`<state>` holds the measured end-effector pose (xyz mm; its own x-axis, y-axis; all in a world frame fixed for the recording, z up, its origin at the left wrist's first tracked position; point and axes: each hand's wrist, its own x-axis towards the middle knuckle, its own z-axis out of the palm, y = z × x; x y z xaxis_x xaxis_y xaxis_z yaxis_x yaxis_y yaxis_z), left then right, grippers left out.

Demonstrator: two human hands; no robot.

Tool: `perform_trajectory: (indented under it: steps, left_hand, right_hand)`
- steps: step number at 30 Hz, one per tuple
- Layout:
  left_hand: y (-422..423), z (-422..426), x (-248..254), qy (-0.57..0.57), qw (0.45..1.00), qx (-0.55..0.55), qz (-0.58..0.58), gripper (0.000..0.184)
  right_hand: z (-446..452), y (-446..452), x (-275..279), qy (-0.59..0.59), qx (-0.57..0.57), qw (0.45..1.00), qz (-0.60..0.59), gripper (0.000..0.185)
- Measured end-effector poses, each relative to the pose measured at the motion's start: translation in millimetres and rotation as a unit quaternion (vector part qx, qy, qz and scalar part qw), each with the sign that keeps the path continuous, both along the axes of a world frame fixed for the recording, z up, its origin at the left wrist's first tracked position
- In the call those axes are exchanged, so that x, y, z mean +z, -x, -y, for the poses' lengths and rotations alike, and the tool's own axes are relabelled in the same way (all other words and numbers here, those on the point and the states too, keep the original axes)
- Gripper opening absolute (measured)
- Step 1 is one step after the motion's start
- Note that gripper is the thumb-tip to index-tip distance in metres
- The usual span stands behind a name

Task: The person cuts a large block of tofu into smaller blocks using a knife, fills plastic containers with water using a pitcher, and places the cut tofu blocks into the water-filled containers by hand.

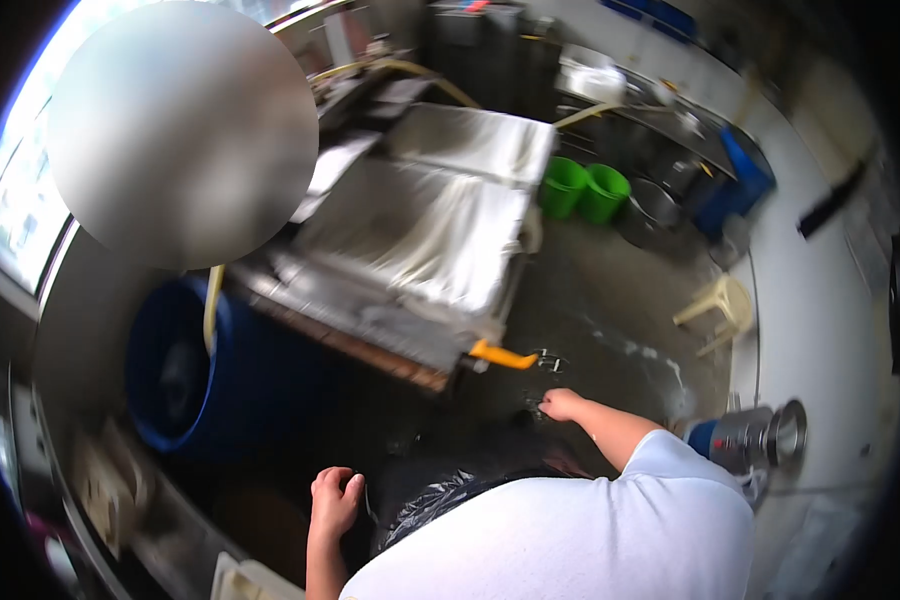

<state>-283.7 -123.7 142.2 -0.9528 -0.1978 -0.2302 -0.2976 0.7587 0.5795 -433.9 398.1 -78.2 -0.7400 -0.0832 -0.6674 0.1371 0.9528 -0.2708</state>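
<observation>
My left hand (335,498) hangs low beside the black plastic apron (440,500) at my waist, its fingers loosely bent and the thumb apart, with nothing seen in it. Out to the right, my right hand (562,404) is closed above the wet floor; what its fingers hold, if anything, I cannot make out. Ahead stands a wide metal table or vat (370,310) draped with white cloth (420,230). An orange-yellow handle or valve lever (505,354) sticks out from its near right corner, a little beyond my right hand.
A large blue barrel (170,430) with a yellow hose (212,310) stands at left. Two green buckets (602,195) and a metal pot (653,208) sit at the back. A cream stool (725,305) and a metal machine (745,440) line the right wall. The floor (610,310) looks wet.
</observation>
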Motion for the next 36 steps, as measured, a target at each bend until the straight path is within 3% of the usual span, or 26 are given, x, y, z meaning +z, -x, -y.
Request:
perform_trajectory:
  steps: [2, 4, 6, 8, 10, 11, 13, 15, 19, 22, 28, 31, 36]
  left_hand:
    - [63.0, -55.5, 6.2, -0.029, 0.998, -0.054, 0.015, 0.037]
    - [126.4, -130.1, 9.0, -0.13, 0.987, -0.06, 0.074, 0.038]
    - [182.1, -204.2, 3.3, -0.205, 0.963, -0.128, 0.12, 0.037]
    - [221.3, -288.6, 35.5, -0.219, 0.937, -0.259, 0.079, 0.04]
    - [259.1, -351.7, 43.7, -0.225, 0.911, -0.33, 0.106, 0.042]
    - [276.5, -379.0, 45.3, -0.208, 0.909, -0.338, 0.128, 0.041]
    - [312.1, -424.8, 47.4, -0.158, 0.905, -0.365, 0.152, 0.04]
    - [348.8, -471.8, 62.1, -0.122, 0.895, -0.401, 0.15, 0.039]
    - [435.4, -544.8, 26.8, -0.126, 0.879, -0.433, 0.157, 0.039]
    - [508.4, -600.9, -10.4, -0.136, 0.87, -0.449, 0.155, 0.04]
    - [677.0, -701.6, -73.2, -0.097, 0.88, -0.426, 0.186, 0.046]
    - [745.3, -734.9, -42.9, -0.101, 0.893, -0.401, 0.177, 0.045]
    - [845.0, -775.5, -7.1, -0.136, 0.915, -0.362, 0.116, 0.042]
  right_hand:
    - [-91.1, -26.5, -16.4, -0.045, -0.063, 0.997, 0.011, 0.039]
    - [-175.1, -49.9, -31.0, -0.055, -0.118, 0.991, 0.03, 0.04]
    - [-235.3, -78.0, -35.6, -0.042, -0.195, 0.98, 0.029, 0.039]
    - [-282.1, -78.0, -17.3, -0.035, -0.265, 0.964, 0.016, 0.038]
    - [-299.1, -63.0, 27.2, 0.08, -0.45, 0.888, 0.052, 0.033]
    - [-317.7, -56.4, 8.9, 0.132, -0.473, 0.871, 0.013, 0.029]
    - [-354.0, -30.4, -42.3, 0.166, -0.442, 0.876, -0.103, 0.028]
    - [-356.8, 21.3, 18.8, 0.196, -0.463, 0.856, -0.123, 0.026]
    - [-405.0, 127.8, 43.6, 0.216, -0.428, 0.86, -0.173, 0.031]
    - [-465.3, 211.7, 53.2, 0.115, -0.291, 0.928, -0.203, 0.033]
    - [-616.9, 316.2, -1.8, -0.049, -0.228, 0.972, -0.014, 0.028]
    - [-676.1, 350.7, 3.1, -0.019, -0.151, 0.988, 0.017, 0.026]
    - [-739.1, 453.4, 28.7, 0.075, -0.494, 0.866, 0.022, 0.026]
